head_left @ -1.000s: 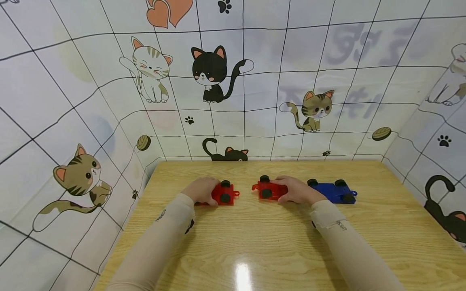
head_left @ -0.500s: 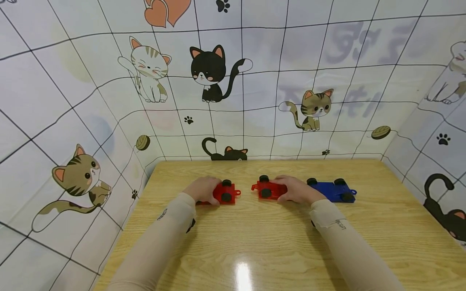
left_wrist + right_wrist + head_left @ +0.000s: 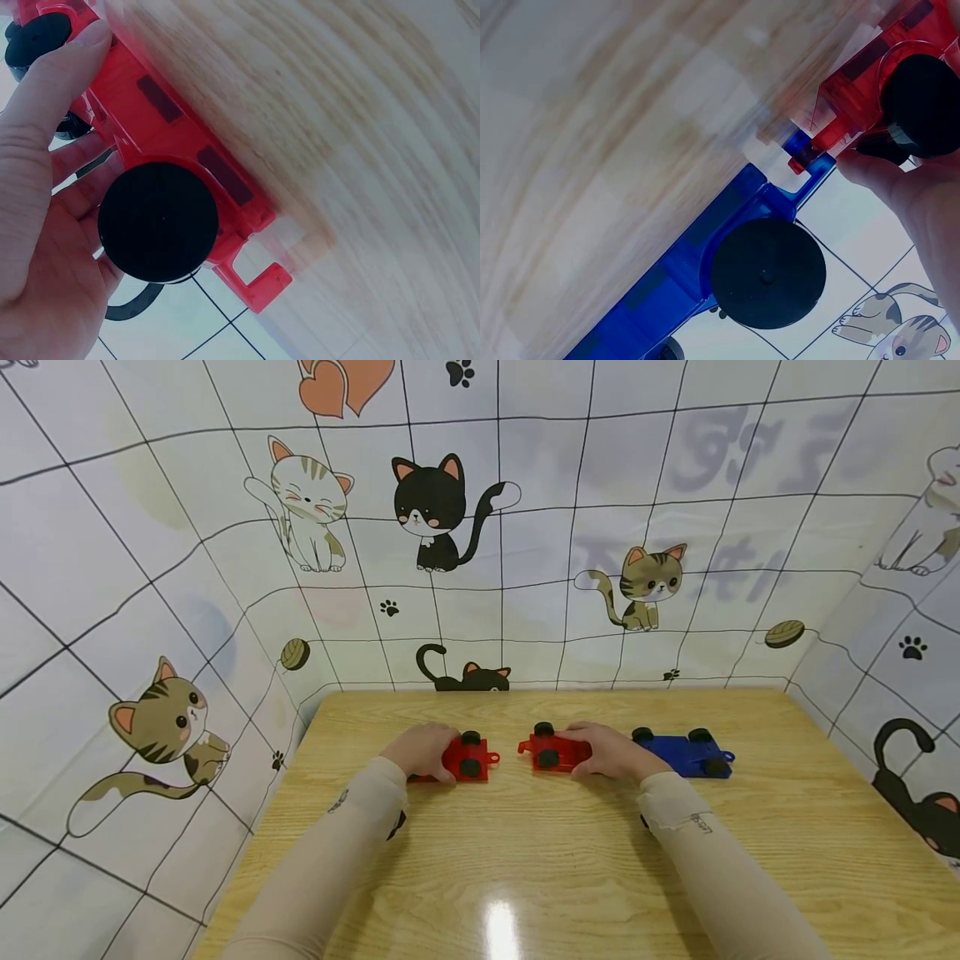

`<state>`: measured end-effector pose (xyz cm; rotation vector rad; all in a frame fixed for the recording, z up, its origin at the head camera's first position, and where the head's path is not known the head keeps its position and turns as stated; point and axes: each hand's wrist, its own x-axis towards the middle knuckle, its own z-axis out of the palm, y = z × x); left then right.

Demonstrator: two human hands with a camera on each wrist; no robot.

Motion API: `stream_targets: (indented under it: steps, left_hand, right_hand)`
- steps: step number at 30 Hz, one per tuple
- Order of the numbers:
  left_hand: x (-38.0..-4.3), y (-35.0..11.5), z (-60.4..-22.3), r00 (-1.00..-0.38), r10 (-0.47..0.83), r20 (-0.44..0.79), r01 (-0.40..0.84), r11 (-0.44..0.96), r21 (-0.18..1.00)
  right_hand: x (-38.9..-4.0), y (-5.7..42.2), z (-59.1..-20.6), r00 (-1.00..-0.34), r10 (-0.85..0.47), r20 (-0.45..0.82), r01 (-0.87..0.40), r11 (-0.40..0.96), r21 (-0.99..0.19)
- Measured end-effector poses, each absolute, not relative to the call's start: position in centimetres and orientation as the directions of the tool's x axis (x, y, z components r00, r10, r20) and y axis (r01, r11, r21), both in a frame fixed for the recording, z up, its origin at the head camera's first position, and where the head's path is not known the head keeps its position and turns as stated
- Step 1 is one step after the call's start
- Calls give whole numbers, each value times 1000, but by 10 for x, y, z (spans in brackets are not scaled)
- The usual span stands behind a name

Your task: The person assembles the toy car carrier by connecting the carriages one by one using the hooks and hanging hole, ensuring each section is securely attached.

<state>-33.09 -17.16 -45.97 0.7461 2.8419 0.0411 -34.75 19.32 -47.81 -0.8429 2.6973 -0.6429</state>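
Observation:
On the wooden table, my left hand [image 3: 423, 752] grips a red toy train car [image 3: 471, 752] with black wheels; its loop end points right. A red hook [image 3: 262, 291] shows at this car's other end in the left wrist view. My right hand [image 3: 607, 752] holds a second red train car [image 3: 572, 755], whose hook points left across a small gap. Behind that hand stands a blue train car [image 3: 675, 755]. In the right wrist view, the second red car's end [image 3: 829, 139] meets the blue car [image 3: 671, 274] at its coupling. Each hand hides part of its car.
The table [image 3: 525, 860] stretches toward me in front of both cars. A white cat-printed sheet [image 3: 540, 543] rises right behind the table's back edge and along both sides.
My left hand has slid its red car slightly to the right, narrowing the gap to the other red car. The right hand and the blue car stay in place.

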Motion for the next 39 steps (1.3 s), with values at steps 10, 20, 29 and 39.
stream_targets:
  steps: [10,20,29,39]
  left_hand:
    - [-330,-166,-461,-851,491,-184,487,871,72]
    - [-330,-161,-460,-853,489,-184,486,872,61]
    - [-332,-158,-463,-855,485,-183,486,873,44]
    - [-333,-156,-462,-856,482,-189,484,874,42]
  right_hand:
    - [-345,195,-478,-812,-576,-96,-466,738,-487]
    - [-347,194,-481,-810,-579,-93,-470,736,-487]
    - [-348,194,-481,-807,-584,-86,-482,736,-475]
    - [-345,192,-481,-812,-576,-97,-466,739,-487]
